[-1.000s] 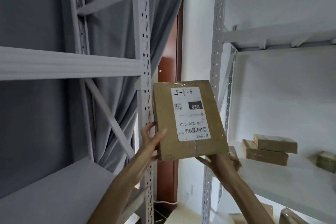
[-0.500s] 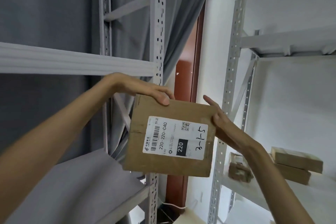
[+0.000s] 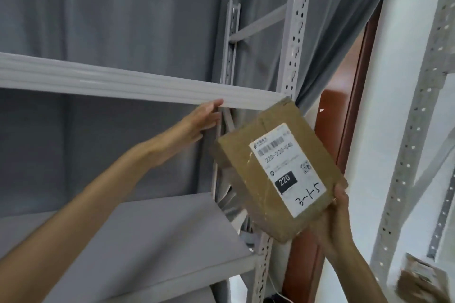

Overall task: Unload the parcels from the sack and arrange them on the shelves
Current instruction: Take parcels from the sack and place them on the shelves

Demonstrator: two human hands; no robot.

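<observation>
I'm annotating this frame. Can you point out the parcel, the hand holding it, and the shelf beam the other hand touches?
parcel (image 3: pixel 278 170): head view, white label on its face.
right hand (image 3: pixel 337 219): head view, fingers at parcel's lower corner.
shelf beam (image 3: pixel 123 81): head view, front edge.

Brown cardboard parcel (image 3: pixel 275 170) with white label (image 3: pixel 286 167), black print and black "220" block; pale grey shelf beam (image 3: pixel 123 81); grey curtain (image 3: pixel 147 7) far left; reddish-brown door frame (image 3: pixel 354 96) right.

A grey metal shelving unit (image 3: pixel 138 86) on the left shows a lower board (image 3: pixel 152 236), while a second rack (image 3: pixel 413 130) on the right carries a blurred brown parcel (image 3: pixel 418 275).
</observation>
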